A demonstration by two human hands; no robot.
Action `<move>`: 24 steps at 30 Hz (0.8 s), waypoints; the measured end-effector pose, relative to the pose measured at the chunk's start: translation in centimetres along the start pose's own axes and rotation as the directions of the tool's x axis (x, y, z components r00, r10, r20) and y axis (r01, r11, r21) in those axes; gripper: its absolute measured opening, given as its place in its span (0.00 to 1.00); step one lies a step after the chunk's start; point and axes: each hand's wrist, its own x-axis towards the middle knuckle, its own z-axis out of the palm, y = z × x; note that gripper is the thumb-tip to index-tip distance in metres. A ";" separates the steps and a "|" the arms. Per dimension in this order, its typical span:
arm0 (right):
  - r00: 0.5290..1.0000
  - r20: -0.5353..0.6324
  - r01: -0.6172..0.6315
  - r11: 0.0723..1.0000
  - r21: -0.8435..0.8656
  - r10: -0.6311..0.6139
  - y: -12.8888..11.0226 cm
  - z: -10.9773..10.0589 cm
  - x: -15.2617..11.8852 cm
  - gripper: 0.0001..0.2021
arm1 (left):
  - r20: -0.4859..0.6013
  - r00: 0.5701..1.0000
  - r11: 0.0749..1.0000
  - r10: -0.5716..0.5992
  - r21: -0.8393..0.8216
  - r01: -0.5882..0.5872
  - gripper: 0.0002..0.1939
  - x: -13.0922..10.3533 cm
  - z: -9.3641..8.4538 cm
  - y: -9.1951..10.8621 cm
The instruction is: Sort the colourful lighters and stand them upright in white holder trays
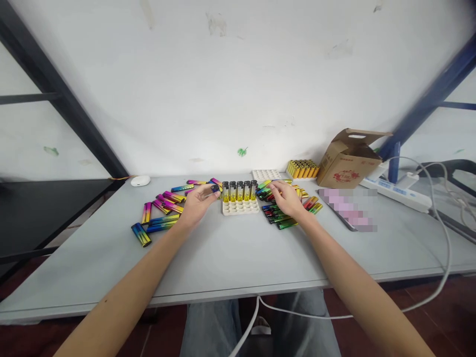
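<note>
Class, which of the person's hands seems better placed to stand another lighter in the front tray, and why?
Left, I'd judge: the left hand holds a lighter close beside the tray, on its left. The right hand is at the loose lighters, and whether it grips one is unclear.

The light is bright and even on the white wall (186, 99) and worktop (230, 263). Shadows are soft. The shiny lighters (142, 235) have little bright streaks. The floor (163, 325) is darker. Arms (122, 292) look stretched near the bottom corners. Tiny details are fuzzy. Blocky squares hide a flat thing (344, 210).
</note>
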 end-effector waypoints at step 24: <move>0.999 -0.004 0.032 0.999 -0.022 -0.032 0.0 0.1 0.0 0.13 | 0.008 0.991 0.973 0.131 0.188 -0.130 0.10 0.1 0.6 -1.4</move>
